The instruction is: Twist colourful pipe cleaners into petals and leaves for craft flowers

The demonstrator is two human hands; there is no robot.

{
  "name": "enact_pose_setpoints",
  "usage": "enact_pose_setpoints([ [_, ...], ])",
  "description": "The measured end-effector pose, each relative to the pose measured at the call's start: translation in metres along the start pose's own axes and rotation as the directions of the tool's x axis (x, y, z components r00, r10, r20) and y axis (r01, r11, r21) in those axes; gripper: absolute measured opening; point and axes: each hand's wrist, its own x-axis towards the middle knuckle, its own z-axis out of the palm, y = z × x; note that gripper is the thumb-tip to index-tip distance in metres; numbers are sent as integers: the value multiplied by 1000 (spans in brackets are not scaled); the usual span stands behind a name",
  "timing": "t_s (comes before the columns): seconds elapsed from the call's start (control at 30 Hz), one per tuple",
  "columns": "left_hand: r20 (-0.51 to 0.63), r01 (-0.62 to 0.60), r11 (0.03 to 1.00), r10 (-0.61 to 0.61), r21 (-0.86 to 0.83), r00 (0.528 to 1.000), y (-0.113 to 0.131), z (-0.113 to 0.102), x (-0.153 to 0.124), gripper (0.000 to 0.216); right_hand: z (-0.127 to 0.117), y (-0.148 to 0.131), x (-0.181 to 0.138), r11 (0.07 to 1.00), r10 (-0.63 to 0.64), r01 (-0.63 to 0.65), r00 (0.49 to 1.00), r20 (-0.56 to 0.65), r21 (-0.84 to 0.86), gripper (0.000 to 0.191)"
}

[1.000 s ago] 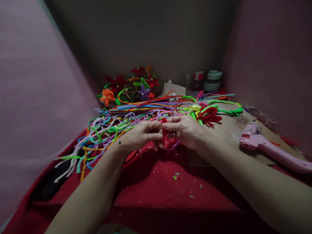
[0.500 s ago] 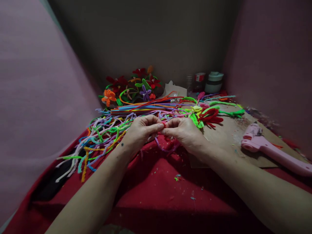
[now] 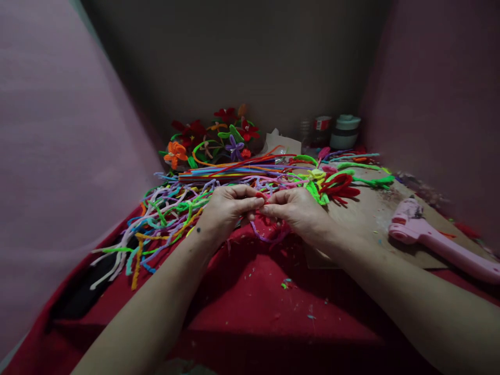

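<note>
My left hand (image 3: 226, 208) and my right hand (image 3: 299, 211) meet over the red cloth (image 3: 250, 291), fingertips pinched together on a small red pipe cleaner piece (image 3: 262, 198). Only a bit of red shows between the fingers. A purple pipe cleaner (image 3: 265, 237) curls on the cloth just below the hands. A heap of loose coloured pipe cleaners (image 3: 167, 213) spreads to the left of my left hand. Behind my right hand lies a red and green pipe-cleaner flower (image 3: 336, 185).
A pink glue gun (image 3: 437, 242) lies on brown cardboard (image 3: 375, 219) at the right. Finished pipe-cleaner flowers (image 3: 211, 138) stand at the back, with jars (image 3: 344, 132) beside them. Pink walls close in on both sides.
The larger red looped piece seen a second ago is now mostly hidden inside my fingers. Both hands have risen slightly and pinched closer together.
</note>
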Motion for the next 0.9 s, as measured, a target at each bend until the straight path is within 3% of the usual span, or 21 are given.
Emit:
enact_pose_setpoints([
  [0.13, 15, -12, 995, 13, -100, 1000, -2, 0, 1, 13, -1, -5, -3, 994, 39, -49, 994, 104, 97, 17],
  [0.33, 98, -31, 998, 25, 57, 995, 2, -4, 2, 12, -2, -5, -1, 996, 48, -58, 989, 142, 63, 16],
  [0.47, 122, -33, 999, 28, 37, 992, 3, -5, 2, 12, -2, -5, 0, 997, 68, -72, 990, 124, 30, 19],
  [0.7, 7, -10, 999, 10, 40, 1000, -2, 4, -1, 18, 0, -2, -2, 999, 39, -43, 991, 128, 30, 2],
  [0.9, -22, -3, 1000, 3, -8, 1000, -2, 5, 0, 17, 0, -3, -4, 995, 17, -31, 990, 143, 91, 2],
])
